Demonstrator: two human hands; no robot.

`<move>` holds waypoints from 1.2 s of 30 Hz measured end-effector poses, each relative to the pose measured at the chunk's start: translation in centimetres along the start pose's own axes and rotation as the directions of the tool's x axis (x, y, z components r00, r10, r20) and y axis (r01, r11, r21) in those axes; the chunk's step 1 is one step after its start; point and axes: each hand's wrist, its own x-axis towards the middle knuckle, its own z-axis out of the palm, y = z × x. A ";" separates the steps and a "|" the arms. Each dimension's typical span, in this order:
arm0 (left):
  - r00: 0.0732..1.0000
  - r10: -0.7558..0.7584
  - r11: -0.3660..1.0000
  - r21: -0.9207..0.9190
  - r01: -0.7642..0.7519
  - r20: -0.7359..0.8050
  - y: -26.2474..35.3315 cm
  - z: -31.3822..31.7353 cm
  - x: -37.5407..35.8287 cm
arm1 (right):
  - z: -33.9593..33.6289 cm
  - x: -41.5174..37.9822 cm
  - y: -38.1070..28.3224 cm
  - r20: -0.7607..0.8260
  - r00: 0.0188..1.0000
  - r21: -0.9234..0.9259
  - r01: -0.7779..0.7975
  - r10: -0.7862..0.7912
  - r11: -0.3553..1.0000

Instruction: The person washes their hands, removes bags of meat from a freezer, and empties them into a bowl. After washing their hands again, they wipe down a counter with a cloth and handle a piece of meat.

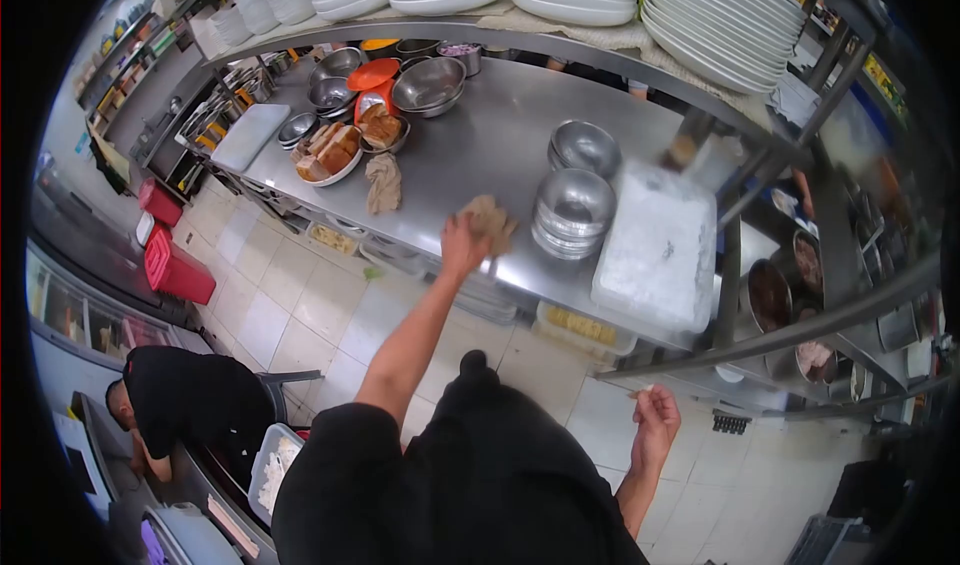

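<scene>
My left hand (pixel 464 246) is closed on a brown cloth (pixel 488 223), which lies against the front part of the steel table (pixel 440 180). Another crumpled cloth (pixel 383 185) lies farther left, beside a white bowl of bread pieces (pixel 333 155). To the right of my left hand stand a stack of steel bowls (pixel 574 210) and a frosty-looking white tray or lid (pixel 655 250). Away from the table, over the floor, my right hand (pixel 654 425) has its fingers curled together; whatever they may pinch is too small to make out.
White plates (pixel 720 25) fill the shelf above the table. Mixing bowls (pixel 428 85) and a white cutting board (pixel 252 137) occupy its far left. Food containers (pixel 585 327) sit below the tabletop. A person in black (pixel 200 410) bends over at lower left. Red bins (pixel 178 265) stand beyond.
</scene>
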 end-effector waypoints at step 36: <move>0.758 0.244 0.965 -0.071 -0.253 0.604 13.0 5.0 -12.5 | -3.6 -5.1 1.1 -0.198 0.980 0.021 -0.016 0.020 1.000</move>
